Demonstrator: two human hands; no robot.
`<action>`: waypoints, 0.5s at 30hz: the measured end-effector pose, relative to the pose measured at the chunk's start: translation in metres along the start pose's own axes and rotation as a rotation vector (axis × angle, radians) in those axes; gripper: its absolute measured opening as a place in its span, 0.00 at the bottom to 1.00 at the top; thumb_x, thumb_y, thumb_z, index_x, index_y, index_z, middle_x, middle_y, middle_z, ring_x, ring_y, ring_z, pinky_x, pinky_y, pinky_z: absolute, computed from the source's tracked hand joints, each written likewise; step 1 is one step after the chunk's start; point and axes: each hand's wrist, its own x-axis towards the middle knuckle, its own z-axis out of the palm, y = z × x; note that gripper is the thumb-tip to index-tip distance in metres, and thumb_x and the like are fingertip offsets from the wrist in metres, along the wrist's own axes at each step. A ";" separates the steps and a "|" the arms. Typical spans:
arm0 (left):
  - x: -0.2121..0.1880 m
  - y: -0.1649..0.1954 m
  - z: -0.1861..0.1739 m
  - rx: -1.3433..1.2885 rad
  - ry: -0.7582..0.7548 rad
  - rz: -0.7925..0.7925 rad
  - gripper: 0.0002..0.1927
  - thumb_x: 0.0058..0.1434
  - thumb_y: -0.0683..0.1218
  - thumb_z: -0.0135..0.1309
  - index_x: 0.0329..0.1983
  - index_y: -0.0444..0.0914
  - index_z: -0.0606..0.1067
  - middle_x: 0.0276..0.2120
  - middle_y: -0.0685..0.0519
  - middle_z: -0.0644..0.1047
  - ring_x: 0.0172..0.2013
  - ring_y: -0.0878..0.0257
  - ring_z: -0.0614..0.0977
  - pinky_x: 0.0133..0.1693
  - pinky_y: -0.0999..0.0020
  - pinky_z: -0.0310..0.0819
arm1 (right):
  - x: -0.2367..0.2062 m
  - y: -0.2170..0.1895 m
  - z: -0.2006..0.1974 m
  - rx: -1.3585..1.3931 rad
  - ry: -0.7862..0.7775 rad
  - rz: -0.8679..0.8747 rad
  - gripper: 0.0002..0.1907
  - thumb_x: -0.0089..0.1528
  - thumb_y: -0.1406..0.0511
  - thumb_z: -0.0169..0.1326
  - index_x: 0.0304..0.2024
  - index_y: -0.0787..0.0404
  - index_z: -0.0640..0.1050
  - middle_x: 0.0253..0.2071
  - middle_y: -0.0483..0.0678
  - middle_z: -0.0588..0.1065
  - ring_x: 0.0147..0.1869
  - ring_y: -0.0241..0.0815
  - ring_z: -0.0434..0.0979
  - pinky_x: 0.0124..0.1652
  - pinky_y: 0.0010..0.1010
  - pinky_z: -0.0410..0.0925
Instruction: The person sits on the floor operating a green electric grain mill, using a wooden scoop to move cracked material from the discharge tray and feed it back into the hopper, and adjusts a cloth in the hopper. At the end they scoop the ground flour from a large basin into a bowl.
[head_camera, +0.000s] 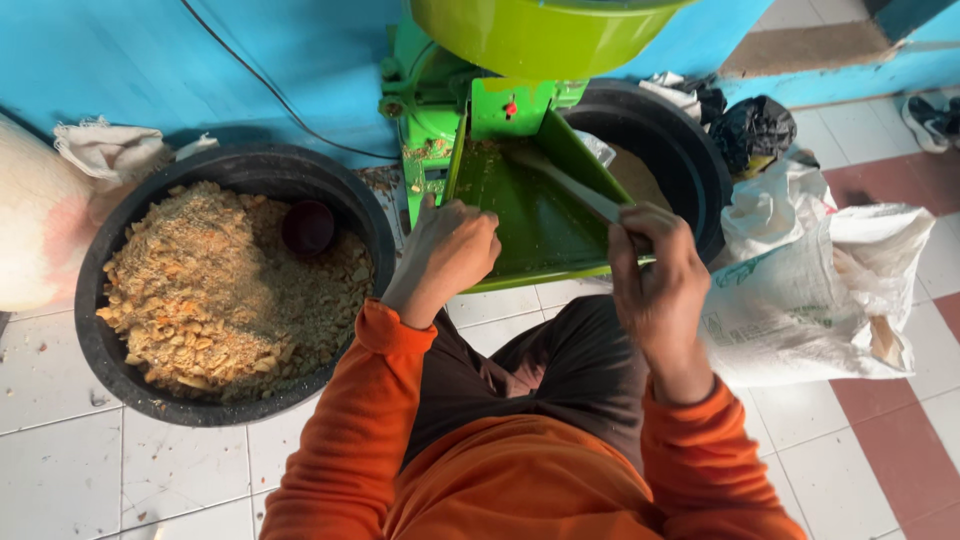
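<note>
A green grinding machine stands before me, and its sloped chute (520, 215) runs down toward my lap. My left hand (445, 252) is closed on the chute's left rim. My right hand (655, 275) grips a thin pale stick (570, 185) that reaches up the chute toward the machine's outlet. The stick's tip lies among brown crumbs at the chute's top. A big green hopper (540, 35) sits above the chute.
A black tub (110, 360) of crushed tan peanut-like bits with a small dark cup (307, 227) sits at left. Behind the chute is a second black tub (690, 165). White sacks (820, 290) lie at right, another sack (40, 220) at far left, against a blue wall.
</note>
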 end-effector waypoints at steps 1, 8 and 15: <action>0.000 0.000 0.000 0.006 0.003 -0.002 0.08 0.59 0.45 0.56 0.32 0.37 0.82 0.27 0.47 0.81 0.37 0.51 0.83 0.55 0.39 0.65 | -0.001 -0.001 0.002 0.023 0.034 0.037 0.09 0.69 0.76 0.58 0.48 0.68 0.71 0.50 0.56 0.78 0.47 0.46 0.82 0.48 0.31 0.76; -0.003 0.001 0.001 -0.028 -0.003 -0.003 0.09 0.57 0.46 0.56 0.35 0.36 0.81 0.28 0.46 0.81 0.39 0.50 0.83 0.52 0.41 0.66 | 0.007 -0.012 0.008 -0.026 -0.065 -0.066 0.10 0.67 0.77 0.60 0.47 0.67 0.72 0.50 0.55 0.78 0.48 0.49 0.82 0.47 0.31 0.75; -0.004 0.002 0.003 -0.026 -0.011 -0.012 0.08 0.59 0.45 0.55 0.36 0.37 0.81 0.30 0.47 0.81 0.39 0.50 0.83 0.52 0.42 0.66 | -0.003 -0.015 0.016 -0.015 -0.059 -0.021 0.10 0.68 0.75 0.60 0.46 0.66 0.71 0.50 0.54 0.78 0.48 0.48 0.83 0.46 0.32 0.76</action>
